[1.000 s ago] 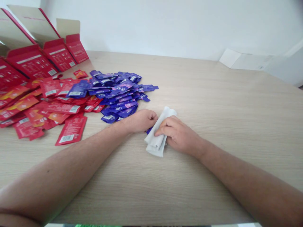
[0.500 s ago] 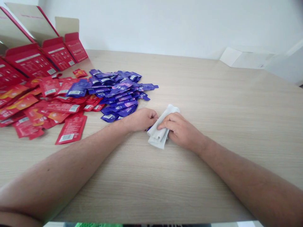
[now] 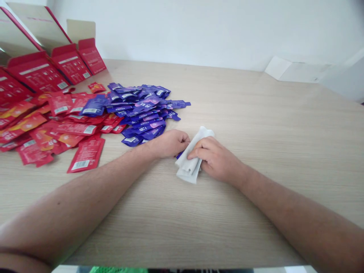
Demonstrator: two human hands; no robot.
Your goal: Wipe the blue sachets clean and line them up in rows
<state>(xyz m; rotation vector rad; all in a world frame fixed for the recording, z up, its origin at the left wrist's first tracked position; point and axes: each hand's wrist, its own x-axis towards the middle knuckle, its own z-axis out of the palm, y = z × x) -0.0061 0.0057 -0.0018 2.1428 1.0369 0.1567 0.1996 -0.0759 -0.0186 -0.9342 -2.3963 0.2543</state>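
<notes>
From here I can read no word and no number. Barcode labels (image 3: 80,165) show on the red packets (image 3: 88,151), the purple packets (image 3: 145,115) and the red boxes (image 3: 40,76), but the print is too blurred.

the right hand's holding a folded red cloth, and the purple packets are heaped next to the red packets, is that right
Not quite: the head view shows that the folded cloth in the right hand is white, not red. The purple packets are heaped next to the red packets.
</notes>
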